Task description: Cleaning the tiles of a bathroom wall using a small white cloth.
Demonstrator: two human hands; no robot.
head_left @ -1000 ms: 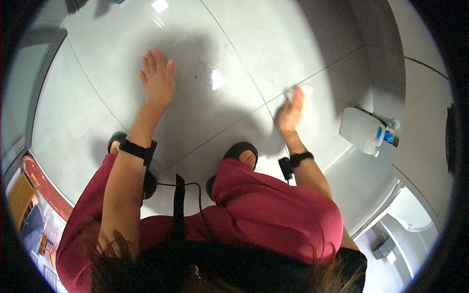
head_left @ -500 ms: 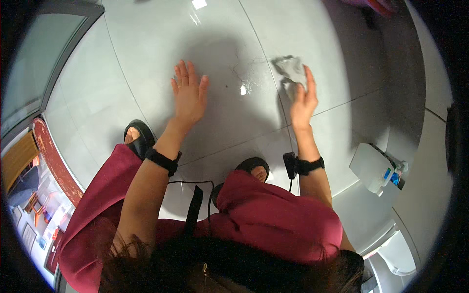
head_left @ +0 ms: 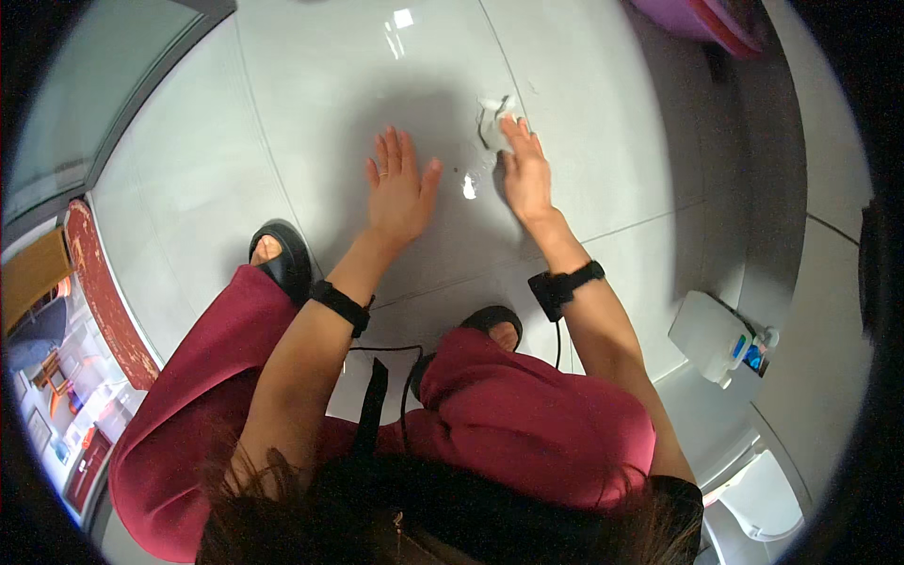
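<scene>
A crumpled whitish cloth or tissue [head_left: 496, 135] lies on the pale tiled floor [head_left: 339, 56], its far edge showing thin dark lines. My right hand [head_left: 527, 179] presses its fingertips onto the near side of it, partly covering it. To the left of it, my left hand [head_left: 402, 193] has its fingers stretched out and holds nothing; whether it touches the floor I cannot tell. Between the hands are a bright wet-looking patch [head_left: 469, 186] and a small dark speck [head_left: 456, 170].
Black slippers [head_left: 287, 254] are on my feet. A grey-framed glass panel [head_left: 94, 85] stands at the far left, above a worn red strip [head_left: 104, 292]. On the right are a whitish plastic container [head_left: 706, 330] and a pink-purple tub [head_left: 697, 19] farther off.
My right hand has moved left, bringing the crumpled cloth from the right tile across the seam. My left hand has shifted slightly right. The view has shifted a little too.
</scene>
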